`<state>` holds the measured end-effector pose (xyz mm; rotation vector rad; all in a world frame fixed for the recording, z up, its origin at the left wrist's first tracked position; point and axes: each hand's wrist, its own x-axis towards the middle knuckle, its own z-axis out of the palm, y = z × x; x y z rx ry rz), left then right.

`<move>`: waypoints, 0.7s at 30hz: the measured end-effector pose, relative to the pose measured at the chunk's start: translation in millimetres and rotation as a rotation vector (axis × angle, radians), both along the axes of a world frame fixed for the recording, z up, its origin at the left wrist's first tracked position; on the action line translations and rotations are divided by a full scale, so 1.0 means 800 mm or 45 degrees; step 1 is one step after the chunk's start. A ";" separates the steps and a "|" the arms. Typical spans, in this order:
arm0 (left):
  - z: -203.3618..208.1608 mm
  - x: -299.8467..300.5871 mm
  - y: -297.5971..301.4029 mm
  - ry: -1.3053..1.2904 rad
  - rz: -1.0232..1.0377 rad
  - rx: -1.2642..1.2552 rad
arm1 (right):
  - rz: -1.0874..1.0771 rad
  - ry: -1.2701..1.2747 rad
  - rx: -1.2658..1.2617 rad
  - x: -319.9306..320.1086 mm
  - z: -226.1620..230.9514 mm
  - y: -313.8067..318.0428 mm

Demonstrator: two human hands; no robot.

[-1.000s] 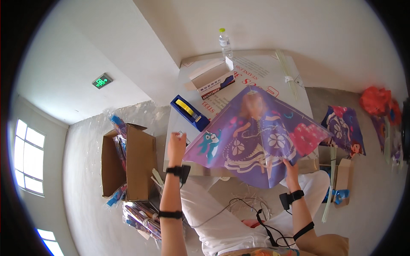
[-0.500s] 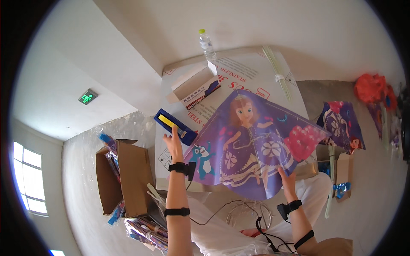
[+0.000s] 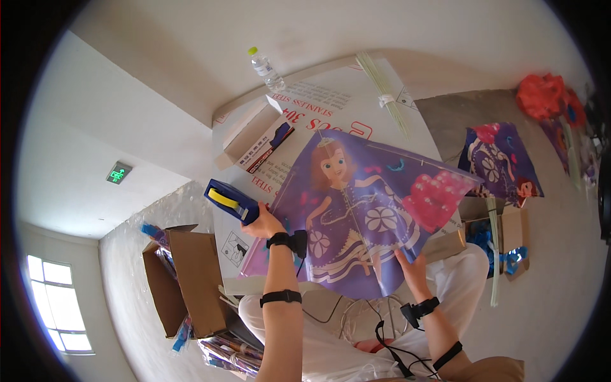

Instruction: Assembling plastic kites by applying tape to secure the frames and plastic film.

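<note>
A purple kite [image 3: 350,223], printed with a figure in a gown and pink balloons, spreads over the near part of the board-topped table. My right hand [image 3: 412,267] pinches its lower edge, thumb on top. At the kite's left side, my left hand [image 3: 262,224] is closed round the near end of a dark blue tape dispenser [image 3: 230,202] with a yellow roll. The dispenser tilts up at the table's left, and part of my left fingers is hidden behind it. Straps and small black devices sit on both my wrists.
On the table [image 3: 305,105] are an opened carton [image 3: 254,137], a water bottle [image 3: 267,70] and a bundle of pale sticks [image 3: 385,95]. Cardboard boxes stand left [image 3: 197,280] and right [image 3: 514,232]. Another kite [image 3: 499,162] hangs at right; a cable runs over my lap.
My left hand has gone from reaching over the tape dispenser with fingers extended to gripping it, and the dispenser is now tilted. My right hand keeps the kite's edge. The head view has shifted.
</note>
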<state>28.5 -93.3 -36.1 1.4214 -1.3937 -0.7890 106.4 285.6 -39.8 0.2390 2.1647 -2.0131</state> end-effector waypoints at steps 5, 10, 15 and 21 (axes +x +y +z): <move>0.021 0.025 0.003 0.362 -0.162 0.080 | -0.022 0.011 -0.001 -0.001 0.007 0.003; 0.042 0.092 -0.053 0.354 -0.380 0.116 | 0.034 0.018 0.039 0.003 0.001 -0.005; 0.086 0.129 -0.080 0.632 -0.459 0.792 | 0.009 0.107 0.153 0.005 -0.009 0.004; 0.112 0.186 -0.072 0.717 -0.650 0.745 | 0.245 0.182 0.289 0.049 -0.021 -0.032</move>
